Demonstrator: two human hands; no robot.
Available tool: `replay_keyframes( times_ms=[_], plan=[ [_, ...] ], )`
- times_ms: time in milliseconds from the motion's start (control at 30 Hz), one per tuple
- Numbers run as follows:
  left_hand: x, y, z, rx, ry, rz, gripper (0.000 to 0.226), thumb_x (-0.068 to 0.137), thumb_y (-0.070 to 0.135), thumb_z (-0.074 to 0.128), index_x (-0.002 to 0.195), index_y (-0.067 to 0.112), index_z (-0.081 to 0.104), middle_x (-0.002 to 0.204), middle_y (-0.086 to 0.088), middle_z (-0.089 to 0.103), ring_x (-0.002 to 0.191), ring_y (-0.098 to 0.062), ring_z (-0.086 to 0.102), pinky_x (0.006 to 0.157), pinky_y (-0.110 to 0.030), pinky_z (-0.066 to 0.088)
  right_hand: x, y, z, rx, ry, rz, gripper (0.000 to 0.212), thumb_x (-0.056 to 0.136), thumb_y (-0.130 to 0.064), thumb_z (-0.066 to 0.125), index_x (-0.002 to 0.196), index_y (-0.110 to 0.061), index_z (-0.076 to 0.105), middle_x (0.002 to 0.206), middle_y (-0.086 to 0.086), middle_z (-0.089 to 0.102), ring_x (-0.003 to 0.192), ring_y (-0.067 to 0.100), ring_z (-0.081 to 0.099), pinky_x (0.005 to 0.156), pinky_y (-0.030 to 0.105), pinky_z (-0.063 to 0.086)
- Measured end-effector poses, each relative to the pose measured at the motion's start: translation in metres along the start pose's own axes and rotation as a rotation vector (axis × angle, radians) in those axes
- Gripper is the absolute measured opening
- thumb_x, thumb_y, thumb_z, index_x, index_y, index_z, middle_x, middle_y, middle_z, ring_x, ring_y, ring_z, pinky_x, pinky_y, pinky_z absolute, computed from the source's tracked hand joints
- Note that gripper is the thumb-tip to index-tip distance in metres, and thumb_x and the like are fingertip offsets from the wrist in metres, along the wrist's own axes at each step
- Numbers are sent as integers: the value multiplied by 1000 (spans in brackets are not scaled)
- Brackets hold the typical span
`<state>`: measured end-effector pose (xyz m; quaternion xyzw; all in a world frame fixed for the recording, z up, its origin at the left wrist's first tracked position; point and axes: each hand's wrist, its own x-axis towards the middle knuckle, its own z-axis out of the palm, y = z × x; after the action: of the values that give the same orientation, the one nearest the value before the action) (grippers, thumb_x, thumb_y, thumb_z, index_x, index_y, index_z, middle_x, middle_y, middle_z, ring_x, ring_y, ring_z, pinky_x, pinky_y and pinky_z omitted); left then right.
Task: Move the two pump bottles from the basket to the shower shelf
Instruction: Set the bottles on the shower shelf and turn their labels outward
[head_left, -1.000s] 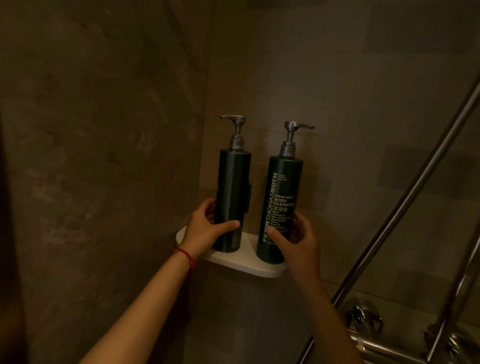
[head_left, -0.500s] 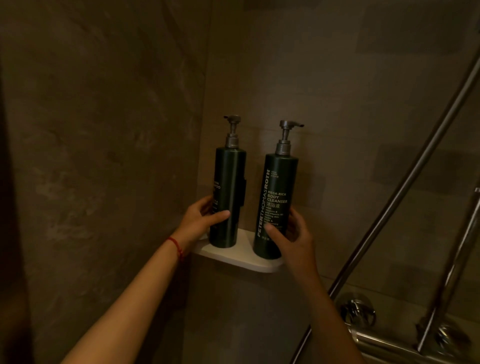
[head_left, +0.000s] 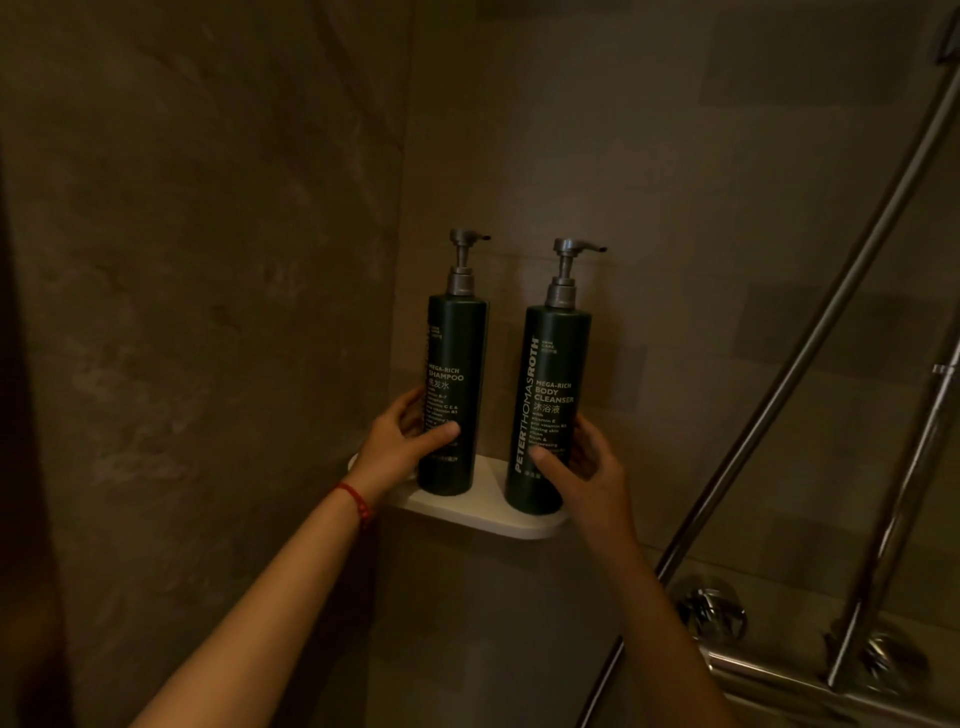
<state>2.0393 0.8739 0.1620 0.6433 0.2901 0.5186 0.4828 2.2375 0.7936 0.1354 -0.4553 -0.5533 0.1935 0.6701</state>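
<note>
Both tall dark-green plastic pump bottles, shampoo (head_left: 453, 395) and body cleanser (head_left: 548, 410), stand upright on the white rounded corner shelf (head_left: 483, 506). My left hand (head_left: 402, 447) wraps the shampoo and my right hand (head_left: 582, 467) cups the cleanser low down. Placement looks done, so next I should let go gently without tipping either.

Both bare forearms reach up and forward from the lower edge of view, converging slightly toward each other. Left hand (head_left: 402, 447): fingers curled round the lower part of the shampoo bottle (head_left: 453, 384), thumb (head_left: 441, 432) laid across its front, other fingers behind it on the far-left side; a red string bracelet (head_left: 356, 501) sits on the wrist. Right hand (head_left: 584, 475): palm turned inward, thumb (head_left: 545, 462) pressed on the front of the body cleanser bottle (head_left: 550, 405) near its base, fingers (head_left: 589, 431) wrapping its right side, wrist bent slightly back.
</note>
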Motion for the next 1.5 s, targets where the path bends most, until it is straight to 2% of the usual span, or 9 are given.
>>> replay_keyframes(
  times_ms=[100, 267, 367, 633, 767, 1000, 1233, 1367, 1500],
  plan=[
    [-2, -2, 2, 20, -23, 10, 62, 73, 14, 67, 129, 14, 39, 122, -1, 50, 98, -6, 48, 71, -15, 45, 0, 3, 3, 3, 26, -8, 61, 73, -20, 72, 127, -27, 44, 106, -25, 52, 94, -11, 52, 66, 2, 46],
    [-1, -5, 11, 81, 89, 69, 66, 67, 19, 74, 124, 16, 41, 97, 17, 49, 83, 7, 48, 61, -12, 42, -2, 5, 9, -21, 89, -26, 53, 72, -20, 74, 113, -40, 46, 103, -26, 54, 87, -19, 56, 64, 2, 46],
    [-1, -8, 15, 101, 129, 84, 64, 66, 20, 75, 121, 19, 42, 93, 22, 49, 82, 7, 49, 58, -10, 43, -4, 7, 13, -18, 116, -39, 57, 73, -19, 73, 120, -35, 45, 104, -27, 53, 88, -21, 55, 67, 2, 46],
    [5, -9, 6, 110, 66, 49, 62, 68, 16, 73, 123, 14, 44, 94, 16, 51, 81, 6, 49, 58, -11, 47, -3, 7, 21, -35, 107, -64, 58, 76, -20, 70, 129, -25, 45, 106, -24, 54, 93, -15, 55, 74, 6, 49],
    [8, -9, 3, 55, 52, 26, 61, 68, 11, 72, 121, 11, 43, 97, 11, 51, 81, 6, 49, 57, -9, 48, -1, 7, 27, -47, 119, -67, 59, 77, -20, 70, 130, -23, 45, 106, -24, 53, 91, -19, 54, 73, 4, 47],
    [12, -16, 2, 27, 86, 18, 65, 66, 14, 74, 123, 12, 43, 108, 4, 51, 98, -11, 52, 80, -22, 44, -1, 7, 29, -49, 145, -59, 58, 77, -20, 70, 130, -22, 45, 113, -15, 55, 94, -13, 53, 74, 6, 48],
    [12, -16, 3, 30, 92, 26, 63, 66, 15, 75, 120, 15, 44, 103, 10, 51, 88, 0, 51, 67, -15, 44, -3, 3, 30, -41, 145, -43, 57, 78, -19, 69, 129, -24, 45, 107, -25, 54, 94, -17, 54, 74, 6, 48],
    [10, -15, 3, 57, 93, 32, 64, 67, 14, 73, 123, 13, 43, 107, 6, 50, 90, -3, 50, 68, -14, 43, -5, 0, 30, -51, 143, -25, 58, 78, -20, 68, 131, -22, 43, 114, -16, 53, 97, -9, 53, 76, 10, 48],
    [4, -18, 2, 135, 104, 48, 66, 66, 17, 75, 124, 13, 43, 119, -3, 53, 103, -12, 49, 86, -26, 43, -6, -4, 30, -36, 129, -13, 60, 78, -18, 68, 132, -21, 42, 121, -9, 53, 104, 1, 53, 82, 14, 47]
  ],
)
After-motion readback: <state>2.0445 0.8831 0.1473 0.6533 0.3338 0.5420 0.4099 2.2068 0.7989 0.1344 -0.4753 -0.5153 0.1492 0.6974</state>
